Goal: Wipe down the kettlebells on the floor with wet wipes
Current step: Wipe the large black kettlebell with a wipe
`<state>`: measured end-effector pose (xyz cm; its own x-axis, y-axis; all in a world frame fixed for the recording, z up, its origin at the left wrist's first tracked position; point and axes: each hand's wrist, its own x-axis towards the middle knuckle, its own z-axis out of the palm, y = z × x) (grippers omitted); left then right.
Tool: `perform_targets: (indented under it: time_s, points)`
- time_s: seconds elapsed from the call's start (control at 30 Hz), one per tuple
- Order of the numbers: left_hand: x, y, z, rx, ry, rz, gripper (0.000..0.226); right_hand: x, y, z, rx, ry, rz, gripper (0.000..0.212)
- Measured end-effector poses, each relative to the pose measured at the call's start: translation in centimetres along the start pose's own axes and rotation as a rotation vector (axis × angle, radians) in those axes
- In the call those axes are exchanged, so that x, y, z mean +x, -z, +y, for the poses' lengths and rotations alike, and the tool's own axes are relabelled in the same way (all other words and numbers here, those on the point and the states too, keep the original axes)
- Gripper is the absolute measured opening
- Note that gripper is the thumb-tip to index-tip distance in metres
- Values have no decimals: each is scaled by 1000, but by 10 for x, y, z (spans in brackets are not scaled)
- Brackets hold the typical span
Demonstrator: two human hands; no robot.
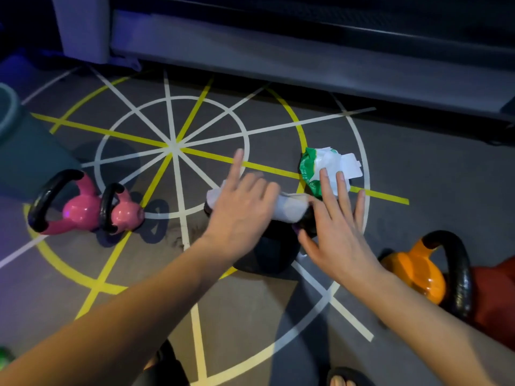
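Black kettlebell handle hidden under wipe; red object cropped right.

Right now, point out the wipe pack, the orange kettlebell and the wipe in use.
wipe pack [326, 165]: head view, white top face.
orange kettlebell [418, 274]: head view, orange body.
wet wipe [289, 208]: head view, exposed bunched end.

- Nothing legible anywhere in view right now.
- Wipes pack: the green panel carries tiny pale print, too small and blurred to make out a single word.
- Floor: painted white and yellow lines, rings and spokes crossing at one centre. These are marks, not lettering.
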<state>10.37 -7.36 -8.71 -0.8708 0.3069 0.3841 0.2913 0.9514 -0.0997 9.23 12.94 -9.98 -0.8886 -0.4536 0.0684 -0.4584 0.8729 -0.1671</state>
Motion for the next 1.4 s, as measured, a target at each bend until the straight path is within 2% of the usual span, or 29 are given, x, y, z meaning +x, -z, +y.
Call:
perform_targets:
  time_s: [0.1,0.2,0.23,0.33,0.4,0.47,0.53,0.63,0.73,0.87,0.9,1.0,1.13,1.23,1.4]
  points:
    - [10,1,12,-12,-54,56,24,1,-1,-3,-17,-23,-11,57]
    - [-6,-1,-15,-31,-34,14,18,-2,1,-8,83,-48,-26,59]
    - [-14,-4,-30,-53,12,0,18,-3,2,-10,126,-52,-31,58]
    - [-30,-10,-59,-262,181,-66,40,-4,3,-12,172,-64,-55,61]
    - [-35,-11,-58,-436,281,-86,39,-2,6,-15,179,-62,-51,61]
    - [-39,-13,-52,-597,470,-61,36,-1,10,-21,188,-67,-56,60]
    - [-41,-14,-49,-653,563,-52,35,0,11,-25,206,-85,-60,58]
    - [-33,-11,-45,-517,495,-13,34,-1,8,-24,211,-71,-51,56]
    - [-23,-4,-30,-375,356,2,40,0,6,-26,231,-78,-33,54]
    - [-31,-15,-38,-442,354,14,43,-1,6,-31,233,-100,-25,52]
    - [-36,-19,-45,-521,408,-8,40,-1,6,-31,231,-96,-26,50]
    - [-47,-19,-45,-865,761,-92,36,-3,7,-29,224,-98,-35,49]
    - [-49,-22,-30,-1081,974,58,32,-2,9,-34,250,-127,-15,47]
    - [-51,-27,-29,-1189,1052,76,34,-2,7,-38,251,-156,-5,47]
    - [-54,-29,-30,-1231,1048,52,35,-3,5,-40,245,-171,12,47]
